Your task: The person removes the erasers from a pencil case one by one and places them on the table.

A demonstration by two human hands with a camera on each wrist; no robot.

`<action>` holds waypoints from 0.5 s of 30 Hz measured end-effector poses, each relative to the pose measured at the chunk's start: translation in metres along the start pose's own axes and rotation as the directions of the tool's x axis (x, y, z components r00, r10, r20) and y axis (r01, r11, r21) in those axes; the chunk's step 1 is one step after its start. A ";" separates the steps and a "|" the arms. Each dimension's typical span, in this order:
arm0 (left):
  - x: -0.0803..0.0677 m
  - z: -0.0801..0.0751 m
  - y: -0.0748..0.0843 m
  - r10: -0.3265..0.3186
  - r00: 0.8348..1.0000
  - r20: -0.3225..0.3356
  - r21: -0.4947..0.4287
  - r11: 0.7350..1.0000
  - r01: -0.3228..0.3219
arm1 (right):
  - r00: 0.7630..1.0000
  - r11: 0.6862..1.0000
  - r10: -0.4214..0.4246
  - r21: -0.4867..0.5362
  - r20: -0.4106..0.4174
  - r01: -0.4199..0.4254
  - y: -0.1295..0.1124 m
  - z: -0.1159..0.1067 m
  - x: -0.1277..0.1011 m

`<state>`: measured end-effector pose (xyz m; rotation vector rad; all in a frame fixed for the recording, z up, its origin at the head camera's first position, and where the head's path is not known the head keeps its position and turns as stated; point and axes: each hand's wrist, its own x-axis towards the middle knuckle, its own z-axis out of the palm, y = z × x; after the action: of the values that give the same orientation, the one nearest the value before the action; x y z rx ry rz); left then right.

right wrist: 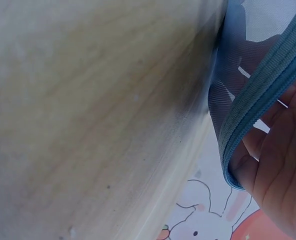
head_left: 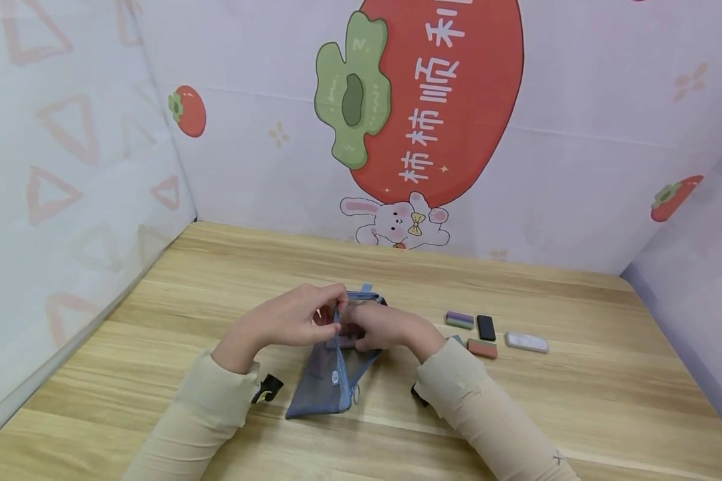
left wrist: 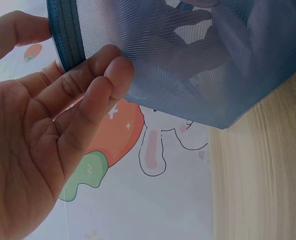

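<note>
A blue mesh zip pouch (head_left: 319, 395) stands tilted on the table with its mouth unzipped. My left hand (head_left: 295, 316) pinches the zipper edge at the mouth between thumb and fingers; the left wrist view shows this left hand (left wrist: 33, 130) against the zipper tape (left wrist: 68, 35). Through the mouth reaches my right hand (head_left: 388, 326), its fingers inside the pouch beside a pale flat piece (head_left: 344, 342). In the right wrist view the blue zipper band (right wrist: 253, 107) crosses over the right hand (right wrist: 285, 160). I cannot tell whether those fingers grip anything.
Right of the pouch lie a purple-and-green block (head_left: 460, 320), a black block (head_left: 486, 327), an orange-brown block (head_left: 482, 349) and a pale flat case (head_left: 527, 342). A black clip (head_left: 269, 388) lies by the left cuff. The right sleeve partly covers a black object (head_left: 419, 395).
</note>
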<state>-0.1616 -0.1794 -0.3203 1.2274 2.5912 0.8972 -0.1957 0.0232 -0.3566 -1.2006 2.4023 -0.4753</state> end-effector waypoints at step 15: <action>0.001 0.000 0.000 -0.029 0.999 0.012 -0.025 0.999 0.030 | 0.999 0.998 -0.039 0.039 -0.035 0.041 0.002 -0.001 -0.002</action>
<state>-0.1619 -0.1787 -0.3203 1.1815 2.5738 0.9108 -0.1959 0.0260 -0.3562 -1.2350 2.3896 -0.5578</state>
